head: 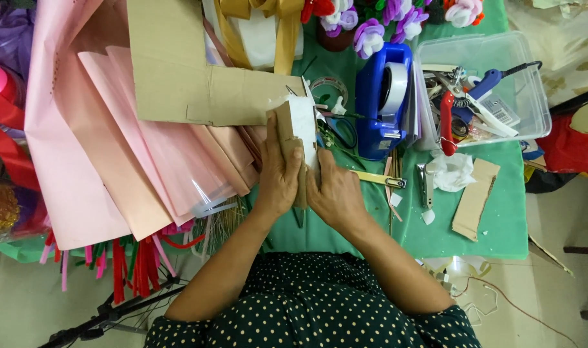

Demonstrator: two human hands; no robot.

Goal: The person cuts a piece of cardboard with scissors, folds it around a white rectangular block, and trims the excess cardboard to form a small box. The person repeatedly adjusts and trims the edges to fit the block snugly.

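A green table (500, 219) fills the middle of the scene, crowded from left to right. Its left half is buried under big pink paper sheets (101, 161) fanned out toward the near edge, with a large piece of brown cardboard (178, 71) lying across their far side. At the far right sits a clear plastic bin (532, 96) holding a blue glue gun (484, 84) and red-handled cutters (446, 122). Just left of the bin stands a blue tape dispenser (378, 109) with a white roll in it, and beyond it, at the far edge, a cluster of purple and white fabric flowers (371, 32). A narrow cardboard strip (474, 196) lies near the right edge, with crumpled white tissue (454, 171) beside it. In the middle, close to the person, both hands meet around a folded cardboard piece with a white face (296, 135), held upright above the table. The left hand (278, 177) is wrapped firmly round its left side, fingers closed on it; the right hand (336, 193) presses against its right side, thumb up along the edge, also closed on it. A yellow utility knife (379, 180) lies just right of the right hand.
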